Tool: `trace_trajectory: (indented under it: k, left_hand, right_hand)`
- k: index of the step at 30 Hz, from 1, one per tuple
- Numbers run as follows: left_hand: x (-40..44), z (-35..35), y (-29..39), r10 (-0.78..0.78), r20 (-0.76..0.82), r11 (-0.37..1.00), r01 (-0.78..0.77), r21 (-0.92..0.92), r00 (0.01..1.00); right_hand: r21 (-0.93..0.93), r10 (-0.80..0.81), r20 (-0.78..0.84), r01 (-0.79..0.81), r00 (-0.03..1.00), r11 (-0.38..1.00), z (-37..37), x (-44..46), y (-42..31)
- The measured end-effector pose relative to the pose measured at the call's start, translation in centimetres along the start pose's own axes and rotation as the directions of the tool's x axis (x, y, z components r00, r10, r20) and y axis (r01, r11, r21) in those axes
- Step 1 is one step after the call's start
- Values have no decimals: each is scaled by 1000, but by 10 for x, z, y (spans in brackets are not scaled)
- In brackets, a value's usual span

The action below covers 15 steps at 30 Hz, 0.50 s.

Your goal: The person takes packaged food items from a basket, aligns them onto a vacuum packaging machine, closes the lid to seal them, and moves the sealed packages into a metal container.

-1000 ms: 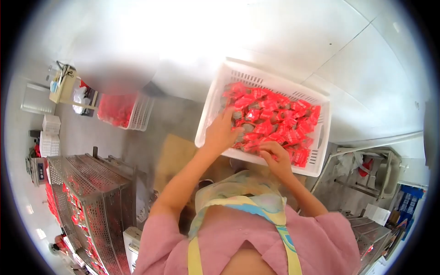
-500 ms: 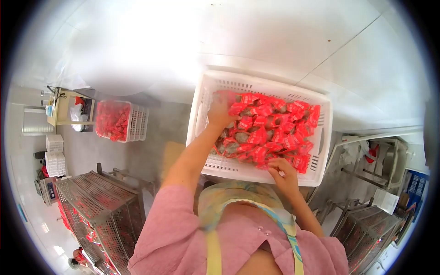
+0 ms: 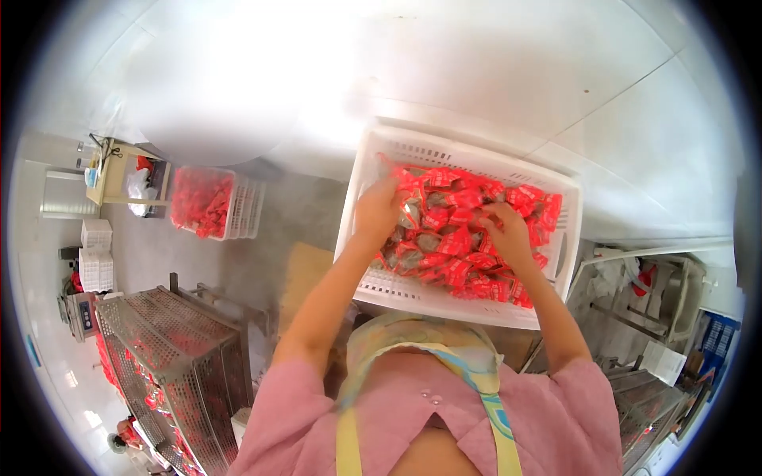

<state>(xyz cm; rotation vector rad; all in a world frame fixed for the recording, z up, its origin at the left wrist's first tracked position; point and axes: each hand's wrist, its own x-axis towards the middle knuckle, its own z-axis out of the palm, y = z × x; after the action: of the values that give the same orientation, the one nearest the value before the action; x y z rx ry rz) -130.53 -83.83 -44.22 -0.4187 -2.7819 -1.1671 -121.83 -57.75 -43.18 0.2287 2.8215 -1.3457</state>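
Note:
A white plastic crate (image 3: 456, 312) with slotted walls holds many small red packets (image 3: 456, 242), some with clear windows showing dark contents. At the crate's left end, my left hand (image 3: 379, 208) has its fingers curled against a packet with a clear window; blur softens the fingertips. My right hand (image 3: 508, 232) lies over the middle of the pile, thumb and forefinger bent downward with a gap between them, touching the packets. Nothing lifted shows in the right hand.
The crate rests against a pale, shiny surface (image 3: 635, 119). On the floor to the left stands another crate of red packets (image 3: 202, 202). Perforated metal bins (image 3: 171, 333) stand at lower left. A metal frame cart (image 3: 671, 297) is at the right. White baskets (image 3: 97, 270) are stacked far left.
My right hand has moved from the crate's near edge up into the middle of the packets. My left hand stays at the left end. The view has shifted slightly.

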Motion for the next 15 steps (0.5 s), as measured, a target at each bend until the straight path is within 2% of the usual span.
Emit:
trace_trajectory:
  k: [2, 4, 7, 10, 13, 15]
  left_hand:
    - [-9, -24, 22, -6, -74, 989, -6, -149, 997]
    - [-25, -49, 46, -86, -72, 974, 69, -214, 994]
    - [-55, -62, 53, -129, -126, 961, 93, -260, 983]
    - [-82, -71, 61, -150, -190, 959, 96, -267, 970]
    - [-103, -84, 73, -185, -222, 952, 120, -280, 957]
    - [-115, -91, 78, -201, -247, 949, 127, -288, 948]
  right_hand:
    - [-171, -148, 13, 148, 989, 974, 11, 26, 11]
    - [-360, -324, 77, 329, 943, 873, 27, 50, 13]
    - [-612, -337, 168, 366, 927, 701, 47, 69, 6]
    - [-603, -475, 166, 470, 864, 645, 77, 92, 36]
    - [-538, -427, 276, 507, 861, 673, 82, 108, 36]
    - [-487, -432, 260, 503, 864, 714, 85, 110, 27]
